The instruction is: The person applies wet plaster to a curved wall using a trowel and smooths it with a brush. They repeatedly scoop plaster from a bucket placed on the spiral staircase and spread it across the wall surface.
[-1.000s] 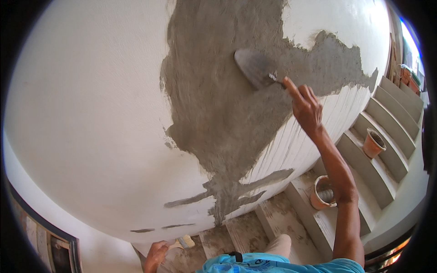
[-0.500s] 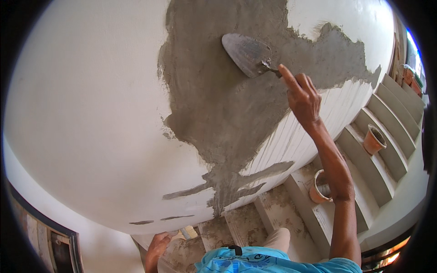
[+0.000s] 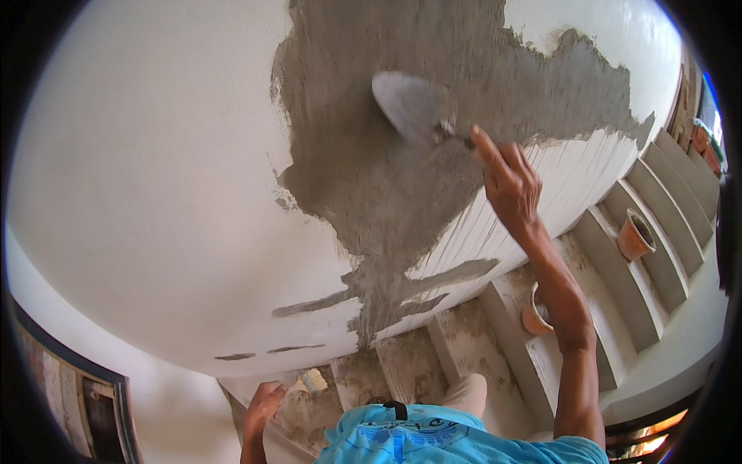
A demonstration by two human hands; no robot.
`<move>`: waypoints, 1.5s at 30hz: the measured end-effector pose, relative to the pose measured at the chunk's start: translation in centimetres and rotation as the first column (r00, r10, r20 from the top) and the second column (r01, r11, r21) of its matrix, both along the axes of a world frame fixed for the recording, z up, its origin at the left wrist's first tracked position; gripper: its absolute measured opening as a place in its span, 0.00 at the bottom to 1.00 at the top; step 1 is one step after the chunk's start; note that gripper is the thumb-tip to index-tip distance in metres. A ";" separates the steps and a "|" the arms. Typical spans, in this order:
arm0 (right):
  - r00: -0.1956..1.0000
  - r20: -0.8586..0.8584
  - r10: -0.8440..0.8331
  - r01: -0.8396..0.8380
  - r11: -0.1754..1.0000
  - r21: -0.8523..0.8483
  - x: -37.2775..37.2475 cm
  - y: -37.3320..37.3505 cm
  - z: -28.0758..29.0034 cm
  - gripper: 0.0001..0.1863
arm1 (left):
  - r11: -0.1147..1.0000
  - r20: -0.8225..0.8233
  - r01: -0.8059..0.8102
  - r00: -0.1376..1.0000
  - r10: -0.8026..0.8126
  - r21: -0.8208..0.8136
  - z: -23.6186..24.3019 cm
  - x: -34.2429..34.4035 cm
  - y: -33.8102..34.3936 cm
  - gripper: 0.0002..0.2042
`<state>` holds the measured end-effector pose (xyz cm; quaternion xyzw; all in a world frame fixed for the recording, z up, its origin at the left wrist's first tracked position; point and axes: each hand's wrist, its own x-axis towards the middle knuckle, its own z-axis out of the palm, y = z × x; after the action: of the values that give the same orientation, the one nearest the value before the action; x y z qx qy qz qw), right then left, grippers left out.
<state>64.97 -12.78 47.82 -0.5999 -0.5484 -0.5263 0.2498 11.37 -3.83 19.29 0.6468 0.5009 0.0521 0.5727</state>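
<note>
My right hand (image 3: 512,185) grips the handle of a pointed trowel (image 3: 411,107), its index finger stretched along toward the blade. The metal blade lies over a wide patch of grey wet-looking mortar (image 3: 379,193) on the white wall (image 3: 162,178), and looks slightly blurred. Whether its whole face touches the mortar cannot be made out. Low at the left, my left hand (image 3: 265,404) is closed around the handle of a flat brush (image 3: 313,380) with pale bristles, held above the steps and away from the wall.
Stairs (image 3: 483,356) with mortar stains run along the foot of the wall and climb to the right. An orange bucket (image 3: 536,315) stands partly behind my right forearm; another bucket (image 3: 635,236) sits higher up. A dark-framed opening (image 3: 97,410) is at the lower left.
The trowel has moved a little down across the mortar, in my right hand. The brush in my left hand has risen slightly and shows more fully. The view has shifted a little.
</note>
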 end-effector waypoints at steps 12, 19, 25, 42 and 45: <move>0.940 0.340 -0.022 0.216 0.811 -0.544 0.3 -6.6 -15.4 0.40 | 0.946 -0.249 -0.262 0.945 0.212 -0.191 -13.8 -6.1 -2.5 0.15; 0.599 -0.568 -0.564 -0.266 0.530 -0.806 -7.9 -13.6 -34.9 0.34 | 0.967 -0.285 -0.011 0.957 -0.064 -0.253 -29.7 -12.2 -3.6 0.15; -0.040 -0.782 -0.622 -0.406 0.725 -0.556 -14.1 -17.5 -45.1 0.22 | 0.970 -0.276 0.113 0.946 -0.172 -0.216 -30.5 -10.5 -2.9 0.13; 0.630 -0.753 -0.191 0.349 0.936 0.055 1.7 -5.7 -12.0 0.17 | 0.941 -0.173 0.337 0.925 -0.338 -0.035 -33.9 -9.7 1.7 0.11; 0.686 -0.710 -0.160 0.324 0.941 0.101 3.4 -4.0 -11.0 0.17 | 0.953 -0.205 0.297 0.930 -0.304 -0.065 -33.1 -9.5 1.3 0.11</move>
<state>68.37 -16.76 36.83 -0.7888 -0.2691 -0.3492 0.4283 1.83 -2.56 -13.77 0.7082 0.4551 -0.1141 0.5276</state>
